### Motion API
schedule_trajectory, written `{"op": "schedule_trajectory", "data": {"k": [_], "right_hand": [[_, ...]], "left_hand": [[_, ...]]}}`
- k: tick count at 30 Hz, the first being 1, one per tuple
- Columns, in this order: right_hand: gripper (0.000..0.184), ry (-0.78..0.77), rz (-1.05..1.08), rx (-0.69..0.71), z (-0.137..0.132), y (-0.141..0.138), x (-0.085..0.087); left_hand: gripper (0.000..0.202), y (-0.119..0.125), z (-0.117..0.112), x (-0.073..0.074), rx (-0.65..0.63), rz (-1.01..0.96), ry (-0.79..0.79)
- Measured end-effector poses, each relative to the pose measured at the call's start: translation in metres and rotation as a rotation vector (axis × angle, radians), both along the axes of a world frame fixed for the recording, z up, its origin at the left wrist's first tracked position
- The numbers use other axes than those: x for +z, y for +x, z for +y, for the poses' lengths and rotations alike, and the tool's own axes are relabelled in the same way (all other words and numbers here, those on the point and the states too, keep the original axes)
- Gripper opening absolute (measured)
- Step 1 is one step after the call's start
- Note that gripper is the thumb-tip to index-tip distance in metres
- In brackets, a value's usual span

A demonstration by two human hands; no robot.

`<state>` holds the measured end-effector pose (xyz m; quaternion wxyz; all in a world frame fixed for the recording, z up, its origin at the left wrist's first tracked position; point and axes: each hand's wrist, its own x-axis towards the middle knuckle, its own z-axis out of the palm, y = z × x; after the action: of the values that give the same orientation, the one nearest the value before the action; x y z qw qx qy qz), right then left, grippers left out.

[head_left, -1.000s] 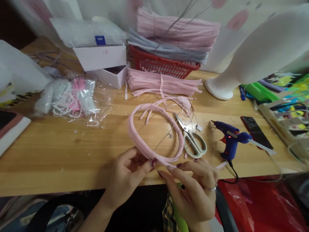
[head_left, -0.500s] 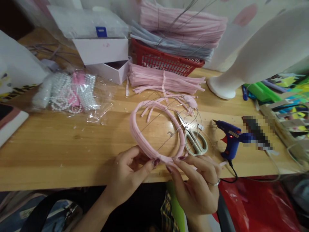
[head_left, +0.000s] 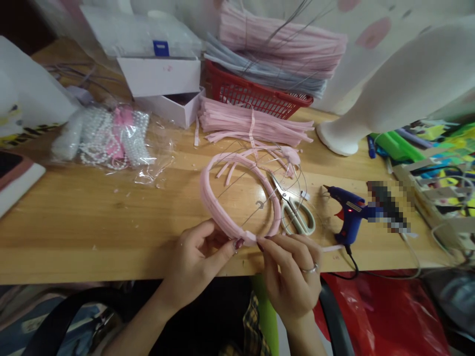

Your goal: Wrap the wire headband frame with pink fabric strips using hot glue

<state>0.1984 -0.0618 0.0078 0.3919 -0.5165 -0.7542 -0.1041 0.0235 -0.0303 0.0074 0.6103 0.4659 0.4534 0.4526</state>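
Note:
A pink fuzzy hoop (head_left: 211, 202), a band wrapped in pink chenille stem, rests on edge over the wooden table (head_left: 92, 222) near its front edge. My left hand (head_left: 200, 259) pinches the hoop's near end between thumb and fingers. My right hand (head_left: 293, 272), with a ring on one finger, pinches the loose pink stem right beside it, and the stem's tail (head_left: 332, 248) trails off to the right. Thin wires cross the hoop's middle.
Scissors (head_left: 295, 210) lie right of the hoop, then a blue glue gun (head_left: 351, 212) with its cord. Behind are pink stem bundles (head_left: 252, 126), a red basket (head_left: 256, 96), a white box (head_left: 166, 84), a bag of beads (head_left: 111, 138) and a white mannequin form (head_left: 389, 84).
My right hand has drawn in toward the left hand and closed on the stem at the hoop's near end. The hoop stays in place; the view has shifted slightly.

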Motion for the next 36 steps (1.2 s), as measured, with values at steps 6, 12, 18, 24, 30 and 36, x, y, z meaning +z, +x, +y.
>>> {"op": "schedule_trajectory", "data": {"k": [6, 12, 18, 24, 30, 36], "right_hand": [[0.028, -0.011, -0.008, 0.014, 0.002, 0.0, 0.0], [0.03, -0.103, -0.03, 0.05, 0.002, 0.004, 0.011], [0.033, -0.186, -0.06, 0.03, 0.0, 0.001, 0.02], [0.031, -0.203, -0.089, 0.048, 0.002, 0.005, 0.026], [0.028, -0.236, -0.115, 0.086, 0.003, 0.01, 0.03], [0.029, -0.302, -0.129, 0.099, 0.003, 0.012, 0.036]], "left_hand": [[0.01, -0.001, -0.001, -0.004, -0.012, 0.006, -0.003], [0.012, -0.001, -0.003, -0.008, -0.037, -0.003, -0.002], [0.014, -0.001, -0.003, -0.009, -0.052, 0.05, 0.024], [0.011, -0.001, -0.002, -0.007, -0.049, 0.069, 0.036], [0.01, -0.002, -0.002, -0.006, -0.057, 0.096, 0.049], [0.008, -0.003, -0.002, -0.007, -0.049, 0.128, 0.066]]}}
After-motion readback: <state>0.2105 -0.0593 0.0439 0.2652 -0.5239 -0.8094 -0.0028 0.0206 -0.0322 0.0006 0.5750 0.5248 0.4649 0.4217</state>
